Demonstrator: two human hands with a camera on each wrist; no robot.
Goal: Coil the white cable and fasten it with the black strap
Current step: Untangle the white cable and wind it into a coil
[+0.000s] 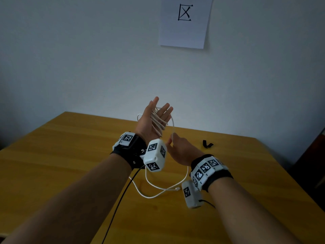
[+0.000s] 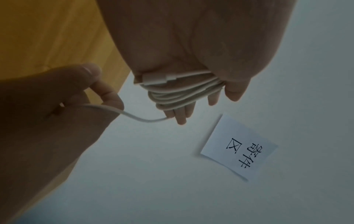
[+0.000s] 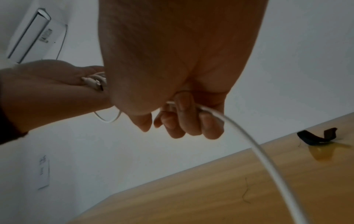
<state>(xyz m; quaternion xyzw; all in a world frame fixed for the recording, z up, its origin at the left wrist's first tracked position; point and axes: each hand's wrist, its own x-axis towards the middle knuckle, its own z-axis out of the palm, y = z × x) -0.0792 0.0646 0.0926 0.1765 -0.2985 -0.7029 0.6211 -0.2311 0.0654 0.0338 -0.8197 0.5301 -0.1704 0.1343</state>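
My left hand (image 1: 156,117) is raised above the wooden table (image 1: 70,155), palm toward me and fingers straight. The white cable (image 1: 158,123) is wound across its palm in several turns; the left wrist view shows the coil (image 2: 182,94) with one plug (image 2: 153,78) lying against the palm. Just below and to the right, my right hand (image 1: 177,148) grips the free strand (image 3: 258,148) in curled fingers. The slack (image 1: 158,192) trails onto the table and ends in a second plug (image 1: 177,188). The black strap (image 1: 207,144) lies bent on the table beyond my right hand, untouched.
A paper sheet (image 1: 184,22) with printed characters hangs on the wall behind the table. A black camera wire (image 1: 123,191) runs down from my left wrist. Dark furniture (image 1: 313,164) stands at the table's right edge. An air conditioner (image 3: 28,34) hangs high on the wall.
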